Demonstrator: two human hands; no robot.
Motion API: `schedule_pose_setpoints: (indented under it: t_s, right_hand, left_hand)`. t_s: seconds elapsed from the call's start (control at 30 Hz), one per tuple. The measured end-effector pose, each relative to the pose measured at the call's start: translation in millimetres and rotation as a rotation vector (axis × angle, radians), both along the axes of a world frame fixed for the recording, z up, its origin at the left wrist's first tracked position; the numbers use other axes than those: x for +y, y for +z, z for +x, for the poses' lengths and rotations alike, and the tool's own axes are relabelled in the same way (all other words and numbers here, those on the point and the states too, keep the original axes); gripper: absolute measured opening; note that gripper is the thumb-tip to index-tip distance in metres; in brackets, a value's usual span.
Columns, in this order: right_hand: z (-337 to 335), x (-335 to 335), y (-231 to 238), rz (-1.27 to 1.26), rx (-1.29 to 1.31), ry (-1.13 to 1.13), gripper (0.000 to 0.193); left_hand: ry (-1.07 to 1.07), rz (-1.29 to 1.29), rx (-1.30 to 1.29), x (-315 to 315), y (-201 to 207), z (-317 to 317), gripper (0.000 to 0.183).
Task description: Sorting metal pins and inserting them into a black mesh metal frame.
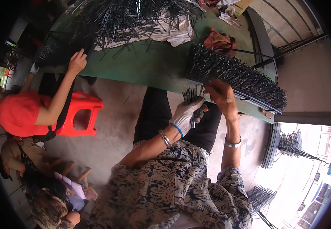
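Fingers of the gloved left hand point(187, 113) are wrapped round a bundle of thin dark rods point(189, 95), clamped on it, with the rod ends fanning out above the thumb, over the person's lap. Beside it, the right hand point(223, 98) is bent at the wrist, its fingers curled toward the bundle and the near edge of the rack; whether they are pinched on a rod or apart, I cannot tell. Good handling here would probably mean a snug but not crushing left grip, the ends kept even, so that the right fingertips can part one rod from its neighbours without dragging others along. Holding the bundle close to the rack edge, as now, should keep the reach short; a loose grip could let rods slip or tangle. Just beyond the right hand stands the rack point(245, 99), filled with a dense row of dark pieces point(236, 76), on the green table point(135, 70). Farther out, a heap of loose rods point(123, 17) lies on a pale cloth point(177, 31), and to the left a co-worker in red point(22, 112) reaches to the table, near a red stool point(96, 103)
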State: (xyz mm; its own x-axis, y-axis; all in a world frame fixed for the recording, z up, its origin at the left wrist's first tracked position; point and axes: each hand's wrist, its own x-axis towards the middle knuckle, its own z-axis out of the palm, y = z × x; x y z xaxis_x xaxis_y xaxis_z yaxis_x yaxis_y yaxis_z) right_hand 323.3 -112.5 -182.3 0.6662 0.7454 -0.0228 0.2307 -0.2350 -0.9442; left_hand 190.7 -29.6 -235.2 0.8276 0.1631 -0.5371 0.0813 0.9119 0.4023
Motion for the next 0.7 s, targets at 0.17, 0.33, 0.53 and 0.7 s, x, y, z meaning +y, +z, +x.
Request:
schedule_pose_setpoints:
  t_s: [0.17,0.33,0.53,0.7]
  right_hand:
    - [-1.1,-7.2,8.0,-0.012,-0.024,-0.142,0.008]
    - [14.6,-1.4,8.6,0.108,-0.57,-0.465,0.004]
    - [30.4,15.0,-10.4,0.081,-0.794,-0.466,0.006]
    - [25.4,21.6,0.7,-0.096,-0.907,-0.377,0.005]
  left_hand:
    - [-0.008,-0.018,0.046,-3.4,-1.1,-0.1,0.024]
    - [0.062,-0.049,0.001,-3.6,-9.9,1.4,0.026]
    - [0.032,-0.04,0.001,-1.7,-1.6,1.7,0.024]
    - [0.018,-0.06,-0.033,1.1,-11.0,1.1,0.023]
